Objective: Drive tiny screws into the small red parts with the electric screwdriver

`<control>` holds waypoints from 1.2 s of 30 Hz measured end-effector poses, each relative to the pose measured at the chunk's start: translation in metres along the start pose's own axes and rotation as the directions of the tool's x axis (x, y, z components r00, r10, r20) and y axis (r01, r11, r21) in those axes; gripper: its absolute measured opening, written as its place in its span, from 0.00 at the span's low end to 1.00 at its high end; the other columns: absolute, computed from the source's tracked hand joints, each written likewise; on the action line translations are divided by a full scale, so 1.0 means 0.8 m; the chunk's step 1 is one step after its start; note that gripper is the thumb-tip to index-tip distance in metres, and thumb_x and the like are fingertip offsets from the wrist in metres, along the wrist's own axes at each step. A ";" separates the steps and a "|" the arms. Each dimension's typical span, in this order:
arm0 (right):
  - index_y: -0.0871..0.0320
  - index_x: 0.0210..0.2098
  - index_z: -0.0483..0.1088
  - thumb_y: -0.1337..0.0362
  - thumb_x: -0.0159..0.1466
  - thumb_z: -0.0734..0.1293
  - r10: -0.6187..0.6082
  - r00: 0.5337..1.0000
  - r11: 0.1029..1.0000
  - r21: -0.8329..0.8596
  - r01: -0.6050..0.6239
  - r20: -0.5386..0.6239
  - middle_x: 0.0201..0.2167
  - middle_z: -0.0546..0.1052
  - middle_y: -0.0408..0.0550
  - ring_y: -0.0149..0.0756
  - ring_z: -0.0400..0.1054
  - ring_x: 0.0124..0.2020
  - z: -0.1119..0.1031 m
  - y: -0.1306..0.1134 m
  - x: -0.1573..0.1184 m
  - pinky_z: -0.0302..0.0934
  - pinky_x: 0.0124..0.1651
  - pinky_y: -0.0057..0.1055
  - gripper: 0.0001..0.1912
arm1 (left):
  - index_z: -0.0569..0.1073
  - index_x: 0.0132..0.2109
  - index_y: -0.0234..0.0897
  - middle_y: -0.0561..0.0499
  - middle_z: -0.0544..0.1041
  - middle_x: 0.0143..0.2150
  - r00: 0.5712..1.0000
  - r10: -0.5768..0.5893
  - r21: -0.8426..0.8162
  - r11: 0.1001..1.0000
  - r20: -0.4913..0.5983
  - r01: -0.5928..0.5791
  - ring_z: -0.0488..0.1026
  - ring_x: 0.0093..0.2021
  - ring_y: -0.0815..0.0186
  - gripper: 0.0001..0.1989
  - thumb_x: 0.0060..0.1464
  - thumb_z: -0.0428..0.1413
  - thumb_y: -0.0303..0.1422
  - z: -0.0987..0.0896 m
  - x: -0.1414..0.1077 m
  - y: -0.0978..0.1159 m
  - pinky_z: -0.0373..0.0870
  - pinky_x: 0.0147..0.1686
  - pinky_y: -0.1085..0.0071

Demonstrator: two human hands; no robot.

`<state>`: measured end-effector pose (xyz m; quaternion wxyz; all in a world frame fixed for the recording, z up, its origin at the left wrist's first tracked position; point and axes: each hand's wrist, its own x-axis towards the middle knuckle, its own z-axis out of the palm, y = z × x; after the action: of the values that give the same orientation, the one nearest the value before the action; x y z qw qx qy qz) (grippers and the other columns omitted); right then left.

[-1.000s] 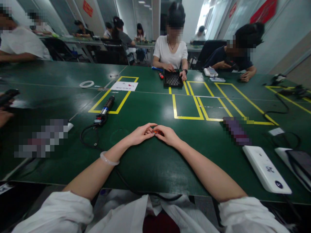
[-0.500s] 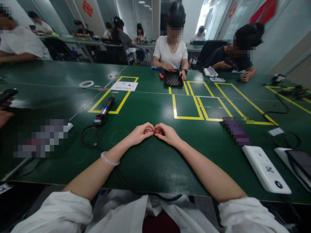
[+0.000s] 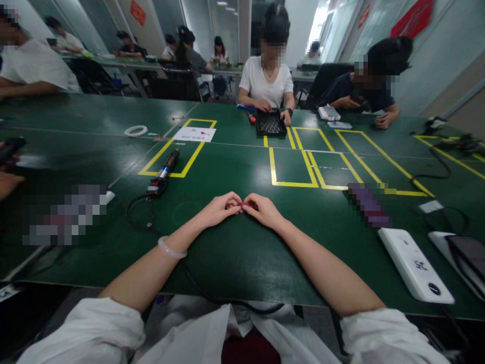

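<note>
My left hand (image 3: 224,208) and my right hand (image 3: 262,208) meet fingertip to fingertip just above the green table (image 3: 242,263). Between the fingertips is a small red and dark piece (image 3: 240,205), mostly covered by my fingers, so its kind cannot be made out. Both hands have their fingers curled and pinched on it. Left of my left hand lies a black and silver cylindrical tool (image 3: 165,169) with a blue band, joined to a black cable (image 3: 131,215).
Yellow tape outlines (image 3: 295,184) mark the table ahead. A white power bank (image 3: 417,265) and a blurred-out phone (image 3: 369,205) lie right, another blurred device (image 3: 68,215) left. A white sheet (image 3: 195,134) and a white ring (image 3: 135,131) lie farther off. Opposite, a person handles a black tray (image 3: 270,123).
The orange and dark part that showed by my right fingers is now mostly hidden behind them. My hands stay in nearly the same place.
</note>
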<state>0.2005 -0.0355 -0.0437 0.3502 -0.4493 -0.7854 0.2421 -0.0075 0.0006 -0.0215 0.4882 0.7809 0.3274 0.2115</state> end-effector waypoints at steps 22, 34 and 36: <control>0.57 0.41 0.69 0.63 0.63 0.66 -0.021 1.000 1.000 -0.005 0.021 0.013 0.33 0.73 0.43 0.30 0.66 0.31 0.003 0.009 0.000 0.58 0.35 0.26 0.07 | 0.66 0.46 0.34 0.48 0.79 0.35 1.000 0.009 -0.052 0.999 0.002 -0.009 0.76 0.37 0.65 0.13 0.58 0.55 0.36 0.000 0.000 -0.001 0.70 0.40 0.68; 0.57 0.39 0.68 0.63 0.63 0.66 -0.037 0.999 0.999 0.017 0.037 0.004 0.32 0.73 0.43 0.30 0.66 0.31 0.002 0.003 0.001 0.59 0.35 0.26 0.06 | 0.67 0.45 0.34 0.48 0.78 0.37 1.000 0.017 -0.052 0.999 -0.014 -0.017 0.75 0.38 0.66 0.12 0.57 0.56 0.35 0.001 0.001 -0.004 0.69 0.40 0.69; 0.57 0.39 0.69 0.63 0.63 0.66 -0.037 0.999 0.999 0.014 0.037 0.005 0.33 0.73 0.43 0.30 0.66 0.31 0.002 0.004 0.001 0.58 0.35 0.26 0.06 | 0.67 0.45 0.34 0.47 0.78 0.37 1.000 0.013 -0.052 0.999 -0.011 -0.013 0.75 0.38 0.66 0.12 0.57 0.56 0.35 0.001 0.001 -0.004 0.69 0.40 0.69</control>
<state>0.2004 -0.0337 -0.0467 0.3556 -0.4316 -0.7927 0.2426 -0.0075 0.0012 -0.0249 0.5053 0.7689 0.3191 0.2272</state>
